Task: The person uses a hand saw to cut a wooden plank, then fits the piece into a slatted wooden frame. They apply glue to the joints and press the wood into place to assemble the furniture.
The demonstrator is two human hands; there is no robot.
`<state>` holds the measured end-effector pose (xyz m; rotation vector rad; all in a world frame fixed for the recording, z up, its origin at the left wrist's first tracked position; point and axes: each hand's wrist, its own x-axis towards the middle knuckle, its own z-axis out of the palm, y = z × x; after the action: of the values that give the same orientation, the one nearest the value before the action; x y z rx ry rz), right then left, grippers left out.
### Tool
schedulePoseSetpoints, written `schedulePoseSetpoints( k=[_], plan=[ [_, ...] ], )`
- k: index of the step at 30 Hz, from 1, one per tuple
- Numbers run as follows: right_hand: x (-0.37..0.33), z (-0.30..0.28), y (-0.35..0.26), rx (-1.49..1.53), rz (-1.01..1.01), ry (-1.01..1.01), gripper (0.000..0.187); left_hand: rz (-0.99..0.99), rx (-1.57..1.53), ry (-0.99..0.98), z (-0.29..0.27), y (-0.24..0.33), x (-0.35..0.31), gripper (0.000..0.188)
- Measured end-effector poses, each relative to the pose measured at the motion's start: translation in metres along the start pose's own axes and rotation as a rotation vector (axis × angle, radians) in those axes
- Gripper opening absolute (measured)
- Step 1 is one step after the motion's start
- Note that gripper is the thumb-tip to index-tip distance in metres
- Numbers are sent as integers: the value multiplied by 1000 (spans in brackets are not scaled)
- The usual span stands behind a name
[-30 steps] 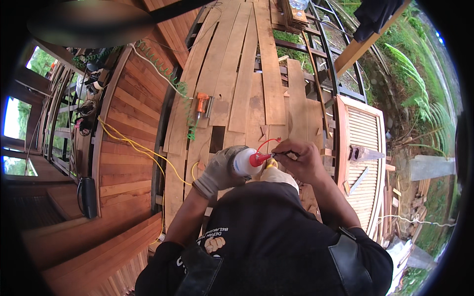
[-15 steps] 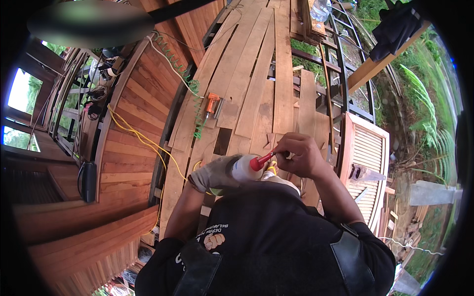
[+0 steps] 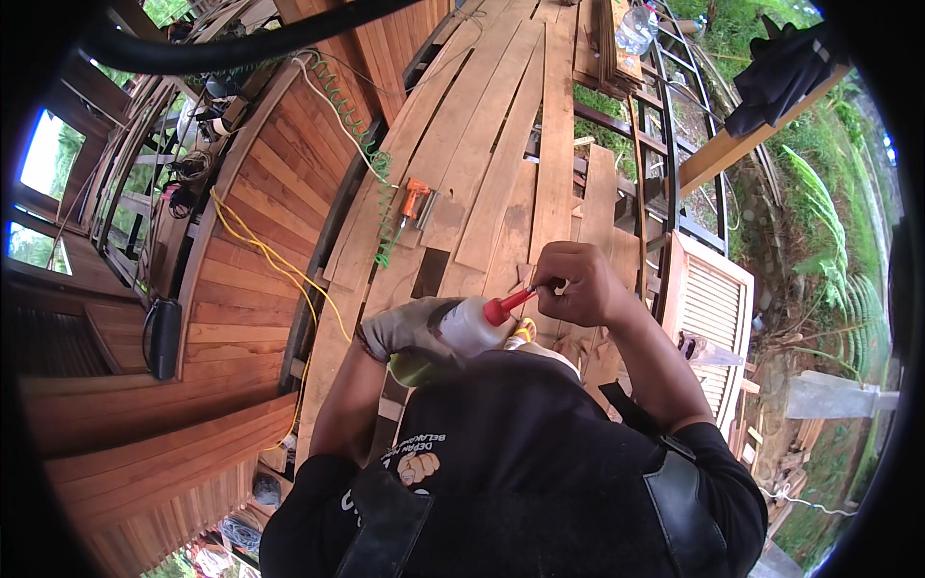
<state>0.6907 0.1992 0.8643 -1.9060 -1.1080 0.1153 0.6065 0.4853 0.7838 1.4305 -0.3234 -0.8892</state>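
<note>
A translucent white squeeze bottle [image 3: 472, 326] with a red tapered nozzle [image 3: 503, 305] is tilted in front of my chest, its tip pointing up and to the right. My left hand [image 3: 409, 330], in a grey work glove, is wrapped around the bottle's body. The fingers of my bare right hand [image 3: 576, 284] are curled and pinch the end of the nozzle, where a small dark tip shows. Beneath the glove, a yellow-green rounded thing [image 3: 424, 368] is partly hidden, and I cannot tell what it is.
On the plank floor [image 3: 482, 144] lies an orange power tool [image 3: 414, 199] beside a coiled green hose [image 3: 383, 212]. A yellow cord [image 3: 260, 252] crosses the wooden panel at left. At right are a louvred shutter [image 3: 708, 308] and a handsaw [image 3: 713, 352]. Gaps show between the planks.
The bottle, blurred before, is sharper and sits slightly further left. My right hand has risen a little, still pinching the nozzle's end. More of the yellow-green thing shows. The view has shifted slightly.
</note>
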Motion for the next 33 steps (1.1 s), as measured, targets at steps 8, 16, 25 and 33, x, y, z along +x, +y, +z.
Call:
schedulePoseSetpoints(
  k=[8,16,25,33],
  plan=[
    [8,-1,-5,-205,-299,-43,21,-50,-82,-110,-5,11,-8,76],
    [10,-1,-14,-291,-381,-27,23,-38,84,-58,-13,18,-18,76],
    [-16,12,-14,-150,43,106,13,137,915,520,6,28,-19,79],
    [-29,-1,-22,-118,105,136,22,241,1165,688,11,27,-1,85]
  ],
)
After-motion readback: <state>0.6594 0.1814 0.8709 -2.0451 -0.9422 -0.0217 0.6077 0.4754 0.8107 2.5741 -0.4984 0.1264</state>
